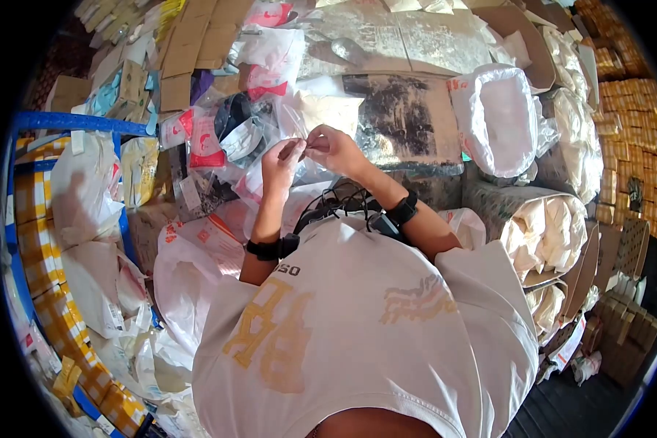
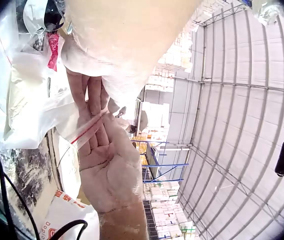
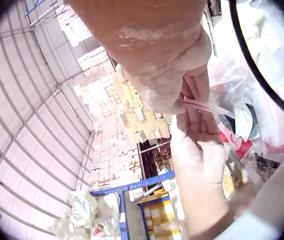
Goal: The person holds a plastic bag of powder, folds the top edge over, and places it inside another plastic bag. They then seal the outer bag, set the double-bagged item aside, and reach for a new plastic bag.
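Both hands meet over the middle of the worktop in the head view. My left hand [image 1: 279,169] and my right hand [image 1: 337,151] pinch the top edge of a clear zip bag [image 2: 84,131] between thumbs and fingers. A red line runs along that edge; the right wrist view shows the same red-lined strip [image 3: 207,106] between the hands. Pale cream contents [image 1: 328,111] fill the bag, which hangs beyond the fingers. White powder dusts the skin of both hands. The left fingertips are partly hidden behind the hand's back in the left wrist view.
A white sack-lined open container [image 1: 498,120] stands to the right. Below it lies a drum-like container [image 1: 522,226] with pale packets. Red-and-white plastic bags [image 1: 208,139] crowd the left, beside a blue metal frame [image 1: 87,123]. A metal scoop [image 1: 348,51] lies on dusty cardboard at the back.
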